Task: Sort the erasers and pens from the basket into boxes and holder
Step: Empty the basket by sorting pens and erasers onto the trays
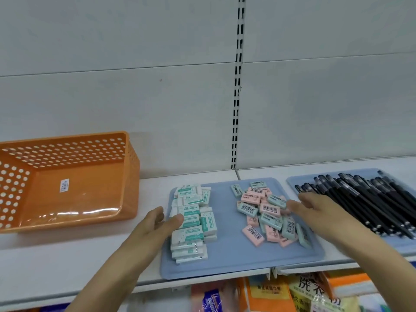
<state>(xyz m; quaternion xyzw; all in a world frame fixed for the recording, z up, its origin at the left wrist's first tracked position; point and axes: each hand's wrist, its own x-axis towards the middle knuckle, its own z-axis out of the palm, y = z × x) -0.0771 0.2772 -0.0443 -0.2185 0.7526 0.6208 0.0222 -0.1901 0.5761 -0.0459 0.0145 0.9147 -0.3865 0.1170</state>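
I am looking at a white shop shelf [90, 255] backed by pale grey panels, with a slotted upright [236, 109] running down between two panels.

Hidden or unclear: the orange perforated basket [67, 188] is cut off at the left edge; its visible floor carries only a small white label [64, 185]. The second blue tray [295, 181] runs out of view on the right, so I cannot see the full spread of the black pens [364, 199] piled on it. Print on the erasers is too small to read. Packaged goods [281, 293] on the shelf below are mostly hidden by the shelf edge.

The near blue tray [225, 262] sits centre, just beside the pen tray and well apart from the basket. On its left side lie white-and-green erasers [191, 221] in rough stacked rows; on its right, a loose heap of pink and pale-green erasers [265, 212] with barcodes showing.

My left hand [159, 221] lies with fingers relaxed and slightly parted, thumb against the left edge of the white-and-green stack, gripping nothing I can see. My right hand [315, 208] is extended with fingers straight, fingertips over the right edge of the pink heap; whether they touch it I cannot tell. Its forearm crosses the gap between the two trays and covers part of the pen tray's near corner.
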